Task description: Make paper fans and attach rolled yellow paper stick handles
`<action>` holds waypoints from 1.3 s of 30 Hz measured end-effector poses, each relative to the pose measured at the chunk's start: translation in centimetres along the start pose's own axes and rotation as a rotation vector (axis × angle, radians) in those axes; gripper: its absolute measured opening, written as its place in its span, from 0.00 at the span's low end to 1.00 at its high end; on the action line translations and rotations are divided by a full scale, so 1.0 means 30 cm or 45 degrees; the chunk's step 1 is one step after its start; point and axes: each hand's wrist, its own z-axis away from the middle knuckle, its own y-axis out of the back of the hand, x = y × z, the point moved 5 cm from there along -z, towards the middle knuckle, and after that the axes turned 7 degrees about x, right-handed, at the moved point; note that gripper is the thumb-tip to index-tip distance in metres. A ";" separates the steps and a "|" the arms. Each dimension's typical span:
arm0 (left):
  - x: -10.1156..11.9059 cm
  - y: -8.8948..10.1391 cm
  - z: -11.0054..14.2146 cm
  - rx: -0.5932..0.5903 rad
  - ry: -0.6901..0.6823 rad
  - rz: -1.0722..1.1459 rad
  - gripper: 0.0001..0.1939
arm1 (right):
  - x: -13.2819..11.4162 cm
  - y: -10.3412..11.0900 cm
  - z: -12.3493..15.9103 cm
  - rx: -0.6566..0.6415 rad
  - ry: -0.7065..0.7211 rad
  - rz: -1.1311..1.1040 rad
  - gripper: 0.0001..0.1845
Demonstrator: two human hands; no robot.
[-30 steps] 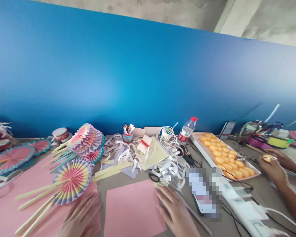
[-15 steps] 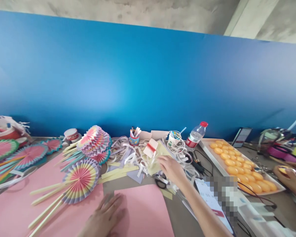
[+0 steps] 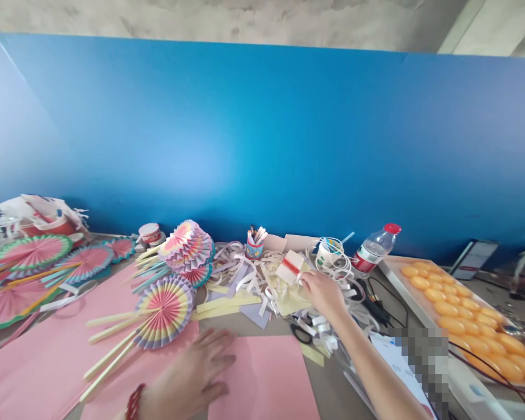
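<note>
My left hand (image 3: 195,370), with a red bracelet at its wrist, lies flat with fingers spread over the left edge of a pink paper sheet (image 3: 266,379). Farther off, my right hand (image 3: 326,291) pinches the lower right corner of a small pale card (image 3: 286,269) with a red band across it. Around the card lie white paper strips (image 3: 245,279) and yellow paper (image 3: 295,300). Black-handled scissors (image 3: 301,333) rest below my right forearm. Left of my left hand, a folded paper fan (image 3: 166,309) with pale sticks sits on larger pink paper (image 3: 39,356).
More paper fans (image 3: 39,251) spread at the left. A pen cup (image 3: 254,249), a white cup (image 3: 328,254) and a red-capped bottle (image 3: 374,251) stand along the blue partition (image 3: 266,134). At right are a tray (image 3: 413,297) of orange oval pieces, cables and a phone (image 3: 398,364).
My right hand has left the pink sheet's right edge and reached forward to the card. My left hand has shifted onto that sheet's left edge. The view has turned right.
</note>
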 end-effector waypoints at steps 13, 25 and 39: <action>-0.053 0.005 -0.424 0.224 0.139 -0.052 0.20 | -0.047 -0.011 0.057 -0.024 0.081 -0.106 0.18; -0.333 0.067 -0.417 0.404 0.652 -0.001 0.08 | -0.110 0.003 0.058 0.000 0.121 -0.274 0.17; -0.310 0.244 -0.419 0.637 0.627 1.349 0.19 | -0.099 0.068 0.125 0.034 0.139 -0.505 0.18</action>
